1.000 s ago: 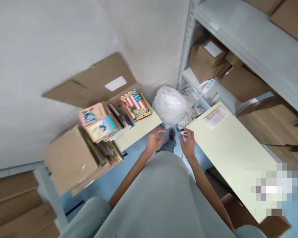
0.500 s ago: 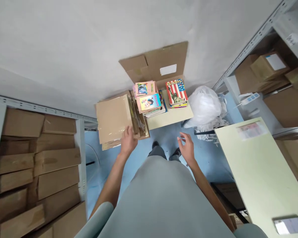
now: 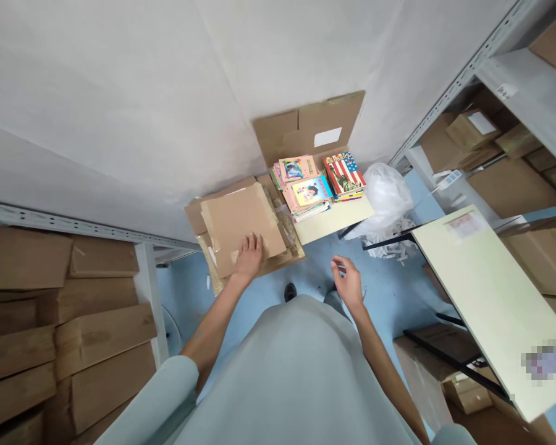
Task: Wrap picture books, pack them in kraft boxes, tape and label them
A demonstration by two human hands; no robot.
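My left hand [image 3: 249, 254] lies flat on the top sheet of a stack of flattened cardboard [image 3: 241, 216], fingers spread over its near edge. That sheet sits askew on the pieces below, some with tape along their edges. My right hand [image 3: 347, 278] hovers over the floor in front of the small table, empty, its fingers loosely curled and apart from the thumb. Right of the cardboard, a stack of pink-covered children's books [image 3: 306, 185] stands beside a stack of books with a striped flag cover [image 3: 345, 174].
An upright cardboard flap [image 3: 315, 120] leans on the wall behind the books. A white plastic bag [image 3: 384, 191] stands right of the small table [image 3: 336, 222]. Shelves of cardboard boxes [image 3: 104, 334] flank both sides. A cream table [image 3: 482, 296] reaches along the right.
My left hand has flattened onto the cardboard, and the top sheet has shifted and turned. My right hand has curled slightly. The view has turned a little.
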